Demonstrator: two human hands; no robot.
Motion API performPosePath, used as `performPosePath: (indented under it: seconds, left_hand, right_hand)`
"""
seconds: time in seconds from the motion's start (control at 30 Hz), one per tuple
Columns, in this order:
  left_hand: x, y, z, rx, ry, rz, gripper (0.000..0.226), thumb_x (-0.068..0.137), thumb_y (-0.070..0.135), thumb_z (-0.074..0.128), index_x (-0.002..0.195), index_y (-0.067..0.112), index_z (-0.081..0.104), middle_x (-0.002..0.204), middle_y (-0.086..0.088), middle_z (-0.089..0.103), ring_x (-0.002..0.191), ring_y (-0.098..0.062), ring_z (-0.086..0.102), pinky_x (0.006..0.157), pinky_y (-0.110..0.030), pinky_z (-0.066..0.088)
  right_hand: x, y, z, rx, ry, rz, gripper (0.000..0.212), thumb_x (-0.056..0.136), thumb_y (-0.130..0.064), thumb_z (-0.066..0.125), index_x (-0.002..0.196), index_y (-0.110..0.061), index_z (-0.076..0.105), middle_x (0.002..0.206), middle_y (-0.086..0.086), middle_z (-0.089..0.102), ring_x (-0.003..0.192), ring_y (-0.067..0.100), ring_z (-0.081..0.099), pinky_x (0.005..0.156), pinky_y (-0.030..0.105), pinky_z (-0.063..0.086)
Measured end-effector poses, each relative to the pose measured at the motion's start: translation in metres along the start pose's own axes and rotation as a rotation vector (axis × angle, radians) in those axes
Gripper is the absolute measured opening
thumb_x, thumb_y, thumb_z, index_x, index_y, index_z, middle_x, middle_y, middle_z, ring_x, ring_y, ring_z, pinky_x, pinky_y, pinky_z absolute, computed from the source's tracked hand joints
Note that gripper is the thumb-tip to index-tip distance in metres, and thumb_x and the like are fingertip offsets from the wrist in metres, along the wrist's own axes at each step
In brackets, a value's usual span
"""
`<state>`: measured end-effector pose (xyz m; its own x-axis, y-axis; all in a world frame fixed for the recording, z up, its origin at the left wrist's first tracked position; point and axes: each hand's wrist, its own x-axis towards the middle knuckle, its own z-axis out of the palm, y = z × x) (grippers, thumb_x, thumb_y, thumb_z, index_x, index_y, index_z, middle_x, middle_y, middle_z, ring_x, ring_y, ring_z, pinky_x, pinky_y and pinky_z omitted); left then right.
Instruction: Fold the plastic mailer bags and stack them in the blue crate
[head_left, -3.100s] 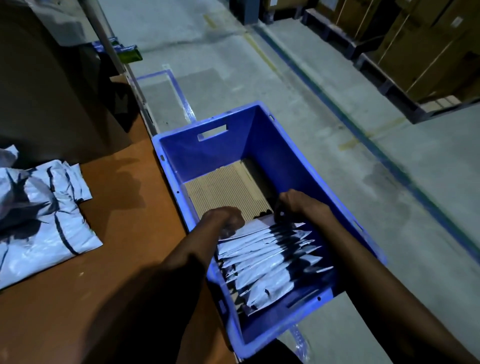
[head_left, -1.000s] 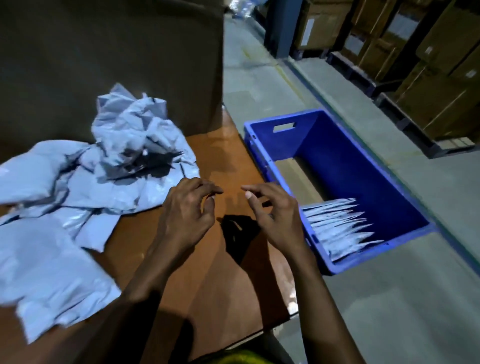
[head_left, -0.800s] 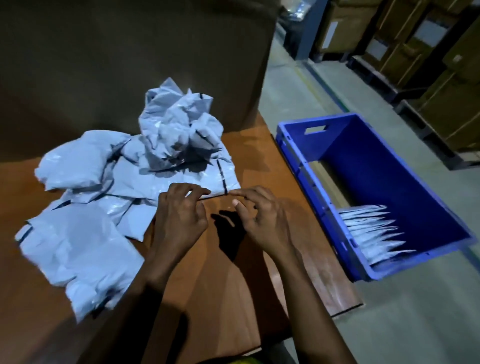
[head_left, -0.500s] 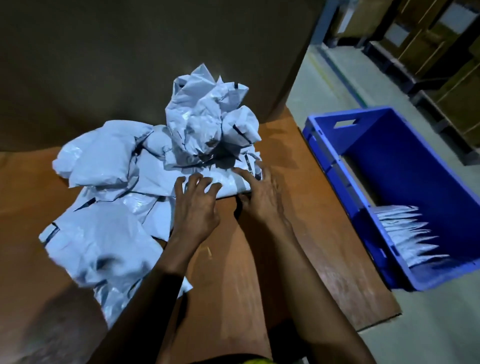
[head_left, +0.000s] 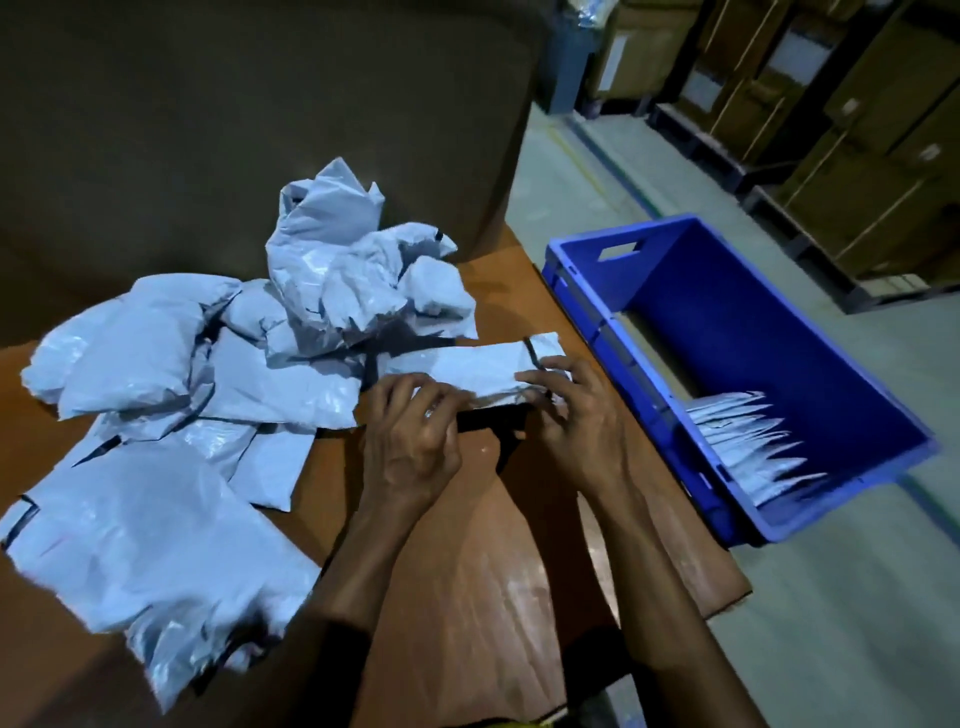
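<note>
A heap of crumpled grey plastic mailer bags (head_left: 218, 395) covers the left half of the brown table (head_left: 467, 571). One mailer bag (head_left: 478, 371) lies as a long strip at the heap's near right edge. My left hand (head_left: 410, 441) grips its left end and my right hand (head_left: 571, 415) pinches its right end; both sets of fingers curl over its near edge. The blue crate (head_left: 779, 332) stands on the floor to the right of the table. Several folded mailers (head_left: 748, 441) stand on edge in its near end.
A large dark cardboard sheet (head_left: 260, 130) rises behind the table. Stacked cardboard boxes on pallets (head_left: 831, 130) line the far right. Grey concrete floor (head_left: 857, 623) lies around the crate, beyond the table's right edge.
My hands left the crate and came over the table. They reached the heap's near edge and took hold of one mailer, which now lies pulled out as a strip toward the right.
</note>
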<state>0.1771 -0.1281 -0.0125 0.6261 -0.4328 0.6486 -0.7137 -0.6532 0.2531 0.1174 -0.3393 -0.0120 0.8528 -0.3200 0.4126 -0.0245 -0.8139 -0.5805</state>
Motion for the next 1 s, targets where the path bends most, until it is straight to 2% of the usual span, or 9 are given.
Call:
performPosePath:
  seconds: [0.1,0.2,0.27,0.37,0.47,0.57,0.7,0.77,1.0]
  left_hand:
    - [-0.009,0.035,0.007,-0.113,-0.004,0.046,0.030,0.082,-0.002,0.064,0.105,0.011,0.077,0.101,-0.005,0.073,0.103,-0.031,0.063,0.093,-0.046,0.045]
    - [-0.032,0.055,0.020,-0.163,-0.107,-0.034,0.025,0.085,0.009,0.067,0.107,0.015,0.077,0.102,-0.001,0.074,0.103,-0.027,0.063,0.092,-0.041,0.042]
    - [-0.044,0.061,0.024,-0.188,-0.184,-0.156,0.025,0.088,0.025,0.067,0.111,0.018,0.076,0.106,0.002,0.073,0.105,-0.025,0.062,0.090,-0.039,0.042]
    - [-0.042,0.065,0.028,-0.183,-0.189,-0.162,0.024,0.091,0.024,0.064,0.111,0.017,0.075,0.108,-0.001,0.072,0.104,-0.026,0.061,0.089,-0.042,0.044]
    - [-0.027,0.076,0.036,-0.212,-0.186,-0.142,0.027,0.092,0.014,0.059,0.115,0.012,0.074,0.112,-0.006,0.071,0.107,-0.028,0.061,0.094,-0.042,0.044]
    - [-0.020,0.085,0.048,-0.259,-0.320,-0.184,0.043,0.098,0.025,0.044,0.132,0.008,0.065,0.133,-0.012,0.065,0.126,-0.034,0.059,0.108,-0.049,0.045]
    - [-0.024,0.075,0.063,-0.038,-0.539,-0.184,0.066,0.103,0.045,0.018,0.160,0.016,0.034,0.165,-0.009,0.036,0.157,-0.033,0.021,0.128,-0.052,0.015]
    - [-0.023,0.066,0.066,0.017,-0.566,-0.194,0.068,0.104,0.049,0.012,0.163,0.018,0.028,0.167,-0.010,0.031,0.158,-0.032,0.016,0.129,-0.052,0.006]
    - [-0.043,0.065,0.048,-0.003,-0.603,-0.172,0.065,0.106,0.048,0.013,0.163,0.022,0.028,0.167,-0.008,0.033,0.158,-0.031,0.019,0.128,-0.052,0.014]
  right_hand:
    - [-0.032,0.020,-0.033,0.013,-0.007,0.061,0.026,0.098,-0.020,0.070,0.120,-0.033,0.076,0.133,-0.008,0.060,0.125,0.016,0.058,0.092,0.045,0.056]
    - [-0.066,0.035,-0.049,-0.185,-0.175,0.147,0.032,0.101,-0.051,0.053,0.130,-0.045,0.067,0.145,-0.011,0.054,0.137,0.018,0.046,0.099,0.052,0.049]
    - [-0.082,0.036,-0.051,-0.275,-0.235,0.182,0.043,0.099,-0.063,0.044,0.136,-0.048,0.062,0.154,-0.011,0.049,0.145,0.017,0.037,0.109,0.048,0.036]
    - [-0.083,0.023,-0.049,-0.301,-0.180,0.148,0.042,0.101,-0.056,0.047,0.139,-0.042,0.062,0.157,-0.009,0.048,0.148,0.018,0.035,0.112,0.039,0.025]
    - [-0.070,0.013,-0.044,-0.296,-0.147,0.100,0.038,0.102,-0.046,0.052,0.136,-0.036,0.064,0.154,-0.007,0.051,0.145,0.016,0.040,0.116,0.041,0.027]
    - [-0.052,0.013,-0.033,-0.309,-0.211,0.088,0.044,0.102,-0.046,0.044,0.140,-0.033,0.062,0.157,-0.002,0.050,0.146,0.020,0.042,0.121,0.045,0.026]
    - [-0.040,0.018,-0.010,-0.298,-0.297,0.127,0.049,0.109,-0.047,0.034,0.153,-0.032,0.050,0.167,-0.001,0.037,0.157,0.019,0.025,0.126,0.045,0.013]
    - [-0.043,0.021,-0.002,-0.301,-0.300,0.136,0.053,0.109,-0.051,0.026,0.157,-0.033,0.044,0.169,-0.002,0.032,0.159,0.017,0.018,0.127,0.042,0.008]
    - [-0.066,0.024,-0.008,-0.364,-0.305,0.068,0.052,0.111,-0.051,0.026,0.158,-0.034,0.042,0.169,-0.003,0.032,0.159,0.016,0.018,0.127,0.037,0.002]
